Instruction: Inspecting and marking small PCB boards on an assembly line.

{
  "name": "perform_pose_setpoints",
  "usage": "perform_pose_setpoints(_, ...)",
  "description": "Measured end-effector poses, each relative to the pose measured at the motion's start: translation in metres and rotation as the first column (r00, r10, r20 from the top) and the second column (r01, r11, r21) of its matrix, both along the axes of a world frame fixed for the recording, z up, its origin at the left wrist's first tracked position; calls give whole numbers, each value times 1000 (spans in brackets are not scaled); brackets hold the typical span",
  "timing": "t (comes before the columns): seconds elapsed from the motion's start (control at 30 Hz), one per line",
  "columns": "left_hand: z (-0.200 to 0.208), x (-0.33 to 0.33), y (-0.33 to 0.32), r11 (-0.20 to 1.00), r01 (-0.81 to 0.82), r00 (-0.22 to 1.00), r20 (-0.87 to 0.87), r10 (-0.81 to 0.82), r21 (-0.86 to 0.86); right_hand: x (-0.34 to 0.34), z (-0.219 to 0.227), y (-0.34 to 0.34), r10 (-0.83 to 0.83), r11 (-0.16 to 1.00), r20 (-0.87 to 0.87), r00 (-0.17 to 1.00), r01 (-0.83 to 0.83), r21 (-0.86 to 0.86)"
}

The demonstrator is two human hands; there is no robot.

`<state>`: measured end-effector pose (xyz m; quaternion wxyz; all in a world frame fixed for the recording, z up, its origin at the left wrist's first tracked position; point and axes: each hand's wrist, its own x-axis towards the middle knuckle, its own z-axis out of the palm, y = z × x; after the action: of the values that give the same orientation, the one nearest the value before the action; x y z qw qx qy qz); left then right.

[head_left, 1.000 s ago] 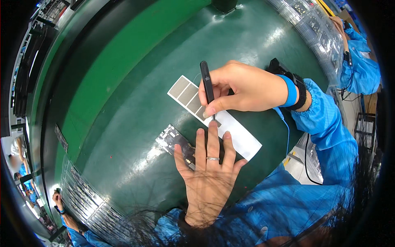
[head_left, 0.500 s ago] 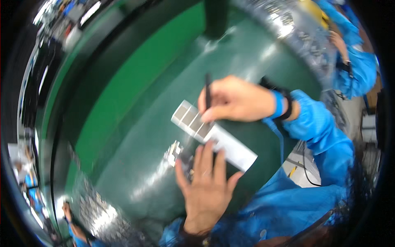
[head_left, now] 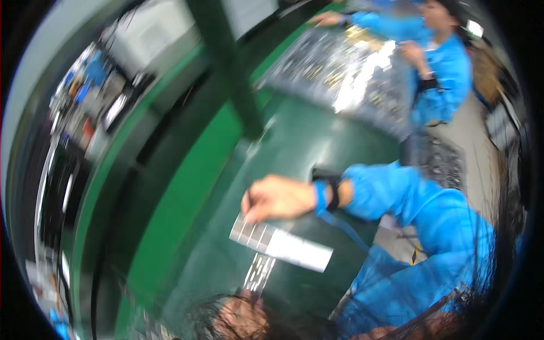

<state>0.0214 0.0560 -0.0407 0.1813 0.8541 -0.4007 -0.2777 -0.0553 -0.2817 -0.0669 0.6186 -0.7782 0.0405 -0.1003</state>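
My right hand is closed around a dark pen, mostly hidden by the fingers. It rests over the far left end of a long white card with a row of grey boxes. Closer to me, my left hand is blurred and partly covered by dark strands of hair. Its fingertips appear closed on the near end of a shiny metallic strip, just below the card. The card lies flat on the dark green table mat.
A blue cord runs from my right wristband. A clear plastic sheet over small parts covers the far table, where a person in blue sleeves works. A dark green post rises at the far edge, beside a bright green strip.
The view has swung, bringing the far sheet and person further in. My right hand has shifted toward the card's left end. My left hand has drawn back from the card, its fingers now curled.
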Motion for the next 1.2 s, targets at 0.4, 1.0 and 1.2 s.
perform_pose_setpoints(0.4, 1, -60, -6, 993, 118, 901, 423, -97, -24, 12, 5, 50, 101, 944, -72, 992, -73, 322)
perform_pose_setpoints(1.0, 11, -80, -52, 944, 54, 955, 293, 47, -325, 25, 36, 64, 227, 974, -210, 951, -219, 63)
perform_pose_setpoints(1.2, 13, -78, -52, 956, 30, 964, 262, 50, -292, 24, 28, 67, 198, 971, -164, 966, -171, 166)
